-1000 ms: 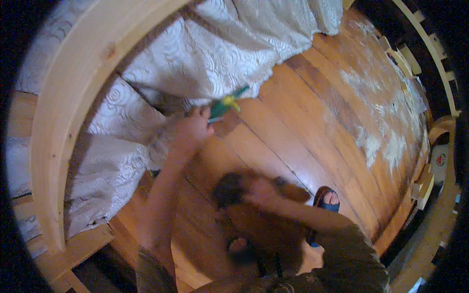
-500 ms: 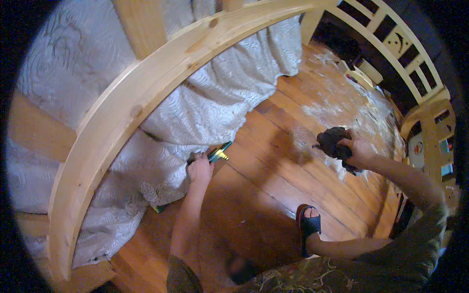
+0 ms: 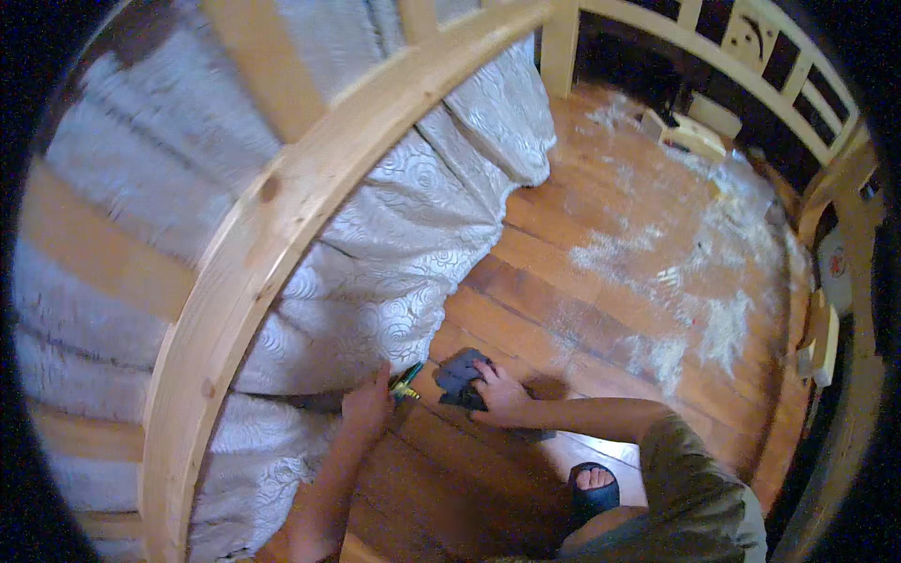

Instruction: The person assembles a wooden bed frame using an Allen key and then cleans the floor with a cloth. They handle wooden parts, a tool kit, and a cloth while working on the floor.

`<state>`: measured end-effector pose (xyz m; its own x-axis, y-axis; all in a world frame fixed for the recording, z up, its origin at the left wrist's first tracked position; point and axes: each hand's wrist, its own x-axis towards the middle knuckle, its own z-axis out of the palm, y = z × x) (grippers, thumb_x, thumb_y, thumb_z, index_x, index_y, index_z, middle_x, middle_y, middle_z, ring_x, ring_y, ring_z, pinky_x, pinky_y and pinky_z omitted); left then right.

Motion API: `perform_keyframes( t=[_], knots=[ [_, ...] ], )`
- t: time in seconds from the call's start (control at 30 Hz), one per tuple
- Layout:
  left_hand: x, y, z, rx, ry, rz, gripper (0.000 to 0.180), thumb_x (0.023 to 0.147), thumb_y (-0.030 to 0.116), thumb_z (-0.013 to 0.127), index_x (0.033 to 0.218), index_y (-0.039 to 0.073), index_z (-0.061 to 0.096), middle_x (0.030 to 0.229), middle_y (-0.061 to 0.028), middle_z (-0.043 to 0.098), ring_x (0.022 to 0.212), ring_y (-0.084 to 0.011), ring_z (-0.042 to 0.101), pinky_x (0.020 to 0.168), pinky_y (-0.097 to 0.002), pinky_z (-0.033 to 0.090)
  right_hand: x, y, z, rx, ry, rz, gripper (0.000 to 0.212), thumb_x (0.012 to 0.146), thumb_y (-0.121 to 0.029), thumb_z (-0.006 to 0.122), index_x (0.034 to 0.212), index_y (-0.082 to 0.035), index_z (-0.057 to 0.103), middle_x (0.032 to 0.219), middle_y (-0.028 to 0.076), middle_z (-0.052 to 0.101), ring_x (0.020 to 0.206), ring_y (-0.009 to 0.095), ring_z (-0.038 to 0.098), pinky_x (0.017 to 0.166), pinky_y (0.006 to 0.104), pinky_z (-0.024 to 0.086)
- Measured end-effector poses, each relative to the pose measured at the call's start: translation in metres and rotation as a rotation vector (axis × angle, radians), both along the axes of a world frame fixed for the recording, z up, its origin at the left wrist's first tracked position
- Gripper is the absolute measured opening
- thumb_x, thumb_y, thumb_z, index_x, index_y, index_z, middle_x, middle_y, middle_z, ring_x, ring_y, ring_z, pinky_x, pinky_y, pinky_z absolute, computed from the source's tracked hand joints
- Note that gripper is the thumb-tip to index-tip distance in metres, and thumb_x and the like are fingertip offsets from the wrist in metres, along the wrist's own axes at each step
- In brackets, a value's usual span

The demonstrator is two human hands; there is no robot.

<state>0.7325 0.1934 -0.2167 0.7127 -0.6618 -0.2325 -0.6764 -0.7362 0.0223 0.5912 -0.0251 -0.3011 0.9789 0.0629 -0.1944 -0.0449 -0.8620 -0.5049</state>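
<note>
My right hand (image 3: 502, 396) is closed on a crumpled dark grey cloth (image 3: 458, 375), which it presses on the wooden floor just beyond the fabric hem. To the left, my left hand (image 3: 368, 405) is at the edge of the pale patterned fabric (image 3: 375, 291) hanging under the bed frame. One finger points upward along the fabric, while the others are curled and mostly hidden. Right beside that hand, a small green and yellow object (image 3: 405, 387) pokes out from under the hem; its kind is unclear.
A curved wooden bed rail (image 3: 244, 244) runs along my left. Whitish powder or debris (image 3: 723, 328) is scattered over the floor at right. Pale wooden pieces (image 3: 694, 139) lie at the far end, by a slatted wooden frame (image 3: 648, 19). My sandalled foot (image 3: 593, 483) is close to me.
My right hand has brought the dark cloth from the powdery area on the right down to the floor near my left hand. My left hand stays by the hem as the view has shifted.
</note>
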Motion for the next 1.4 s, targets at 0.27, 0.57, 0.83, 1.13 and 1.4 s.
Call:
perform_keyframes(
  t=[0.27, 0.57, 0.83, 1.13, 1.4],
  knots=[
    [-0.121, -0.004, 0.020, 0.241, 0.441, 0.178, 0.057, 0.077, 0.026, 0.054, 0.131, 0.023, 0.035, 0.074, -0.0134, 0.061, 0.062, -0.0341, 0.059, 0.050, -0.0453, 0.046, 0.041, 0.001, -0.041, -0.163, -0.418, 0.311, 0.038, 0.077, -0.031, 0.053, 0.112, -0.017, 0.056, 0.139, 0.018, 0.024, 0.112, 0.041, 0.038, 0.086, 0.0538, 0.038],
    [-0.115, -0.133, 0.118, 0.366, 0.384, 0.281, 0.030, 0.077, 0.025, 0.055, 0.103, 0.010, 0.053, 0.078, -0.0155, 0.061, 0.070, -0.0361, 0.059, 0.059, -0.0465, 0.046, 0.168, -0.239, -0.045, -0.414, -0.415, -0.439, 0.045, 0.083, -0.027, 0.047, 0.122, -0.004, 0.040, 0.106, 0.020, 0.048, 0.088, 0.036, 0.052, 0.067, 0.0462, 0.047],
    [-0.070, -0.080, 0.066, 0.296, 0.225, 0.190, 0.032, 0.076, 0.021, 0.056, 0.104, 0.005, 0.054, 0.080, -0.0201, 0.061, 0.071, -0.0368, 0.060, 0.063, -0.0467, 0.047, 0.097, -0.322, 0.029, -0.152, -0.699, -0.708, 0.031, 0.075, -0.017, 0.054, 0.104, -0.005, 0.054, 0.109, 0.024, 0.044, 0.089, 0.035, 0.051, 0.072, 0.0468, 0.045],
    [-0.018, -0.194, 0.025, 0.165, 0.250, 0.069, 0.022, 0.074, 0.019, 0.056, 0.093, 0.008, 0.059, 0.077, -0.0186, 0.061, 0.072, -0.0370, 0.059, 0.063, -0.0455, 0.047, -0.164, -0.052, -0.035, 0.194, -0.476, 0.311, 0.054, 0.078, -0.019, 0.050, 0.126, 0.000, 0.038, 0.113, 0.016, 0.049, 0.084, 0.032, 0.051, 0.063, 0.0440, 0.047],
    [0.015, -0.237, -0.018, 0.119, 0.242, -0.074, 0.026, 0.074, 0.020, 0.056, 0.095, 0.005, 0.060, 0.082, -0.0190, 0.062, 0.078, -0.0364, 0.059, 0.068, -0.0447, 0.047, -0.063, -0.280, -0.048, -0.164, -0.303, -0.431, 0.039, 0.075, -0.017, 0.056, 0.112, -0.006, 0.049, 0.106, 0.022, 0.048, 0.092, 0.037, 0.048, 0.072, 0.0477, 0.045]
  ],
)
